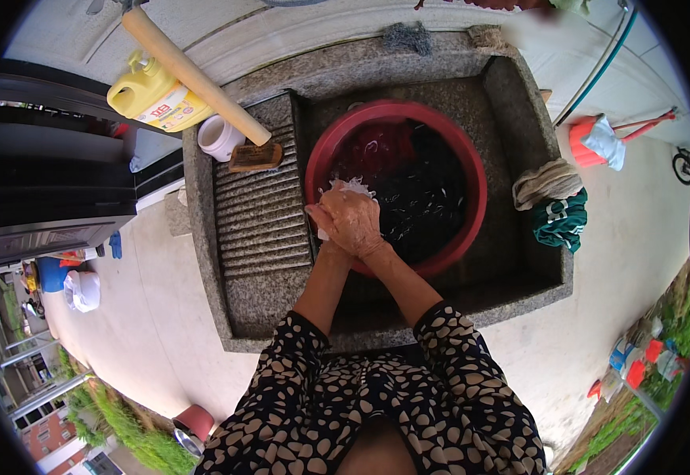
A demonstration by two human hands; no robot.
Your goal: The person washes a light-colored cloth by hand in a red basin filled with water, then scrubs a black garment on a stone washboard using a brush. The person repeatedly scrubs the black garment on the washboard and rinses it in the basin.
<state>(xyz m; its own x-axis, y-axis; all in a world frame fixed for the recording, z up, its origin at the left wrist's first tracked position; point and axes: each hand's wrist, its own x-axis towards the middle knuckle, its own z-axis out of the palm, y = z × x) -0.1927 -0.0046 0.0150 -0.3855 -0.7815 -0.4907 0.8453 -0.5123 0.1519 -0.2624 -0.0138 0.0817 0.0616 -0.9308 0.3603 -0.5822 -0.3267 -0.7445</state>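
Both of my hands are pressed together over the left rim of a red basin [478,150] that holds dark water. My right hand [354,220] lies on top, its fingers wrapped round a bunched white cloth [354,187]. Beneath it, my left hand [319,215] is largely covered, with its fingers closed on the same cloth. White edges of the cloth poke out above and below the hands; the rest is hidden. Inside the basin, dark fabric appears to lie under the water, with a reddish patch at the upper left.
The basin stands in a stone sink [519,103]. On its ribbed washboard [258,214] lie a brush [255,157], a white cup [220,138] and a wooden stick [194,75]. A yellow jug [159,95] stands behind. Beige cloth [547,184] and green cloth [560,220] hang over the right edge.
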